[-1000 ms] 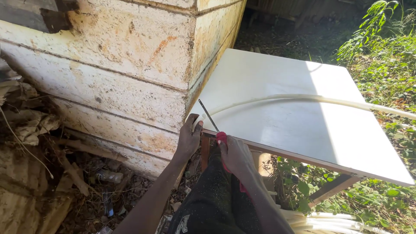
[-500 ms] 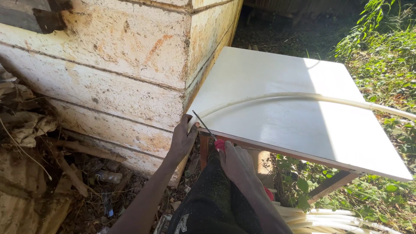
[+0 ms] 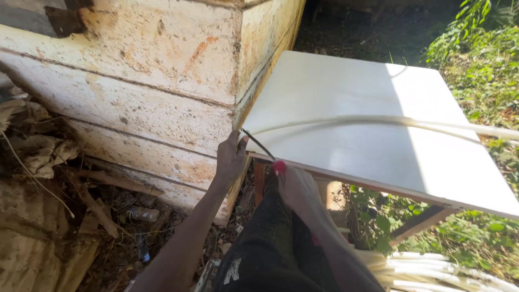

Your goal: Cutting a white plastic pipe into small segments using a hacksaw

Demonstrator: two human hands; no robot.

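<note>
Our left hand (image 3: 231, 160) grips the white board's (image 3: 367, 124) near corner; our right hand (image 3: 294, 186) closes, seemingly, on a red-handled thin blade (image 3: 258, 144) crossing that corner; a pale hose (image 3: 378, 121) lies over the board; the weathered wall (image 3: 135, 92) crowds left; coiled tubing (image 3: 443, 270) lies below.

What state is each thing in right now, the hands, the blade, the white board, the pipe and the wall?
left hand: gripping the board's near corner.
right hand: closed on the red-handled blade.
thin blade: slanted, tip at the board's corner.
white board: lying flat, half sunlit, half shaded.
white pipe: resting curved across the board.
wall: paint worn and stained.
coiled white pipe: lying on the ground.
</note>
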